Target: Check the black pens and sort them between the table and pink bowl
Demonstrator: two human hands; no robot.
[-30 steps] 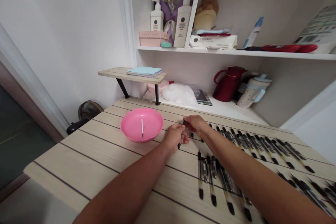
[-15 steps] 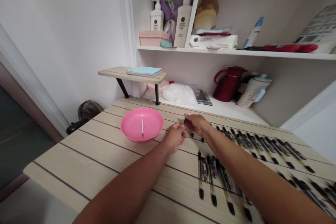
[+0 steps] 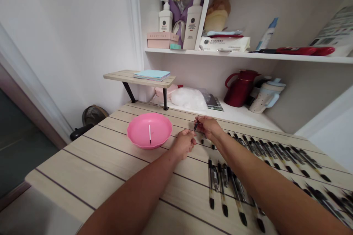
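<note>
Over the table's middle, my left hand (image 3: 185,144) is closed, its thumb and fingers pinching one end of a pen (image 3: 195,126). Only a short black part of that pen shows between the hands. My right hand (image 3: 209,127) has its fingers closed around the upper end. To the left of both hands sits a pink scalloped bowl (image 3: 138,140), with a thin white pen refill (image 3: 149,132) with a dark tip in it. Below my right forearm lie several black-tipped pens (image 3: 223,191) with separate caps beside them. Small black pieces beneath my right hand are partly hidden.
More pens (image 3: 275,150) lie in rows across the right side of the slatted table (image 3: 110,161). A small raised stand (image 3: 118,76) bears blue paper (image 3: 152,74) at the back left. Behind stand a red jug (image 3: 239,88) and a pale tumbler (image 3: 266,96).
My right hand has shifted slightly up and away from my left, and more of the black part shows between them. The bowl and the laid-out pens stay put.
</note>
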